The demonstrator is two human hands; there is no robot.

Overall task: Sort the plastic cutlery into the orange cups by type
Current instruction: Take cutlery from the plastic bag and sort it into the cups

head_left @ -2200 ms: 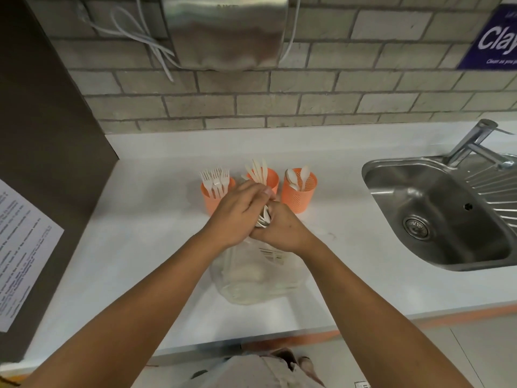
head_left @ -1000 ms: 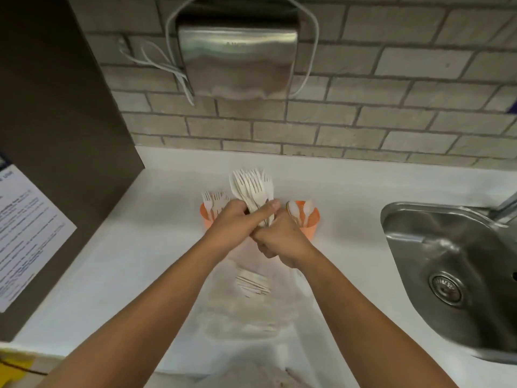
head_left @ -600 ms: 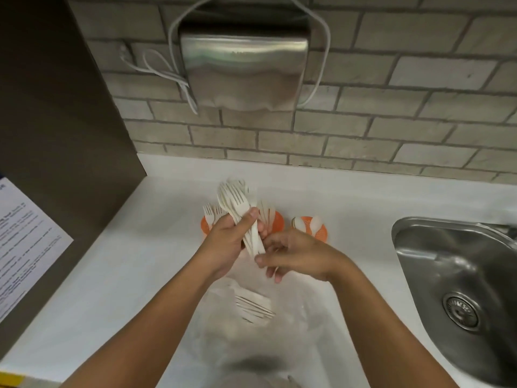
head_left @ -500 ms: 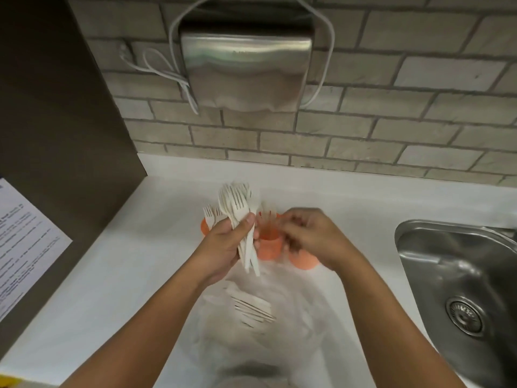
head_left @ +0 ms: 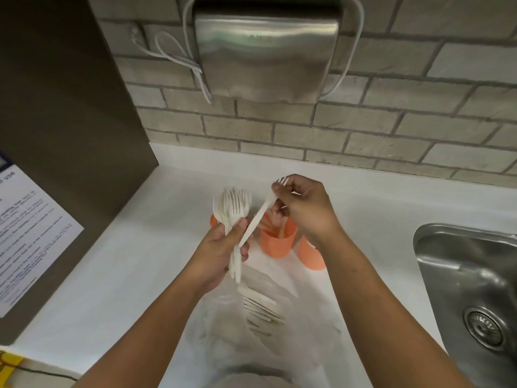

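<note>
My left hand [head_left: 216, 254] grips a bunch of white plastic forks [head_left: 232, 208] by their handles, tines up. My right hand [head_left: 305, 208] pinches the tine end of a single white fork [head_left: 258, 215], whose handle still reaches down to the bunch. Behind the hands stand three orange cups: the left cup [head_left: 213, 221] is mostly hidden by the bunch, the middle cup [head_left: 277, 240] holds cutlery, and the right cup [head_left: 312, 254] is partly covered by my right wrist. A clear plastic bag [head_left: 268, 326] with more white cutlery [head_left: 261, 306] lies on the white counter [head_left: 126, 264] in front.
A steel sink [head_left: 470, 292] is set into the counter at the right. A steel hand dryer [head_left: 265, 49] hangs on the brick wall above. A dark panel [head_left: 64, 113] with a printed notice [head_left: 25, 239] closes off the left side.
My right hand has taken hold of one fork from the bunch and drawn it up and to the right. My left hand keeps the bunch. The view has tilted upward.
</note>
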